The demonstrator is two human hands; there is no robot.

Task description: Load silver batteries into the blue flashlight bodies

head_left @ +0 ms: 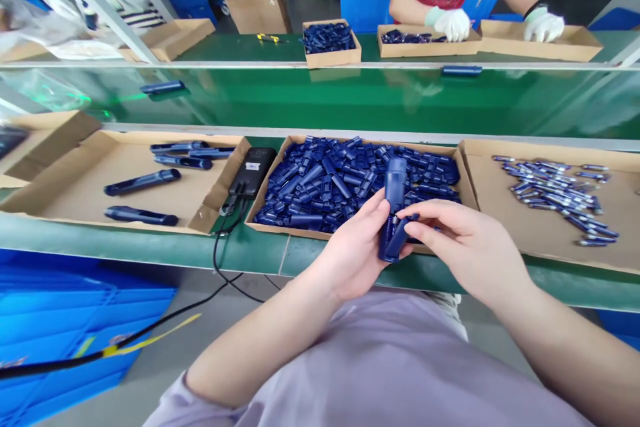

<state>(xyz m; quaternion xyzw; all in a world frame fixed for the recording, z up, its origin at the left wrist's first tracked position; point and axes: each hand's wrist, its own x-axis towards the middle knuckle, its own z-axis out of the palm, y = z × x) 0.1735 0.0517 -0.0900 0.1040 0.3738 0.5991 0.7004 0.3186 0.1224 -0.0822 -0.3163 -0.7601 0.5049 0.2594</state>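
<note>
My left hand (353, 253) is wrapped round a dark blue plastic tube-shaped housing (396, 180), held nearly upright above the front of the middle cardboard box. Between the thumb and forefinger of my right hand (465, 240) is a small blue cover piece (399, 239). It lies slanted against the lower part of the housing, where an opening partly shows; whether it is seated I cannot tell. Behind and beneath both hands, a heap of small blue plastic parts (320, 180) fills the middle box.
At the right, a shallow cardboard box (493, 213) holds small metallic-and-blue cylinders (550, 190). Several blue housings lie in the left box (90, 177). A black power bank (253, 170) with cables stands between boxes. Across the green conveyor (320, 103), gloved co-workers handle parts.
</note>
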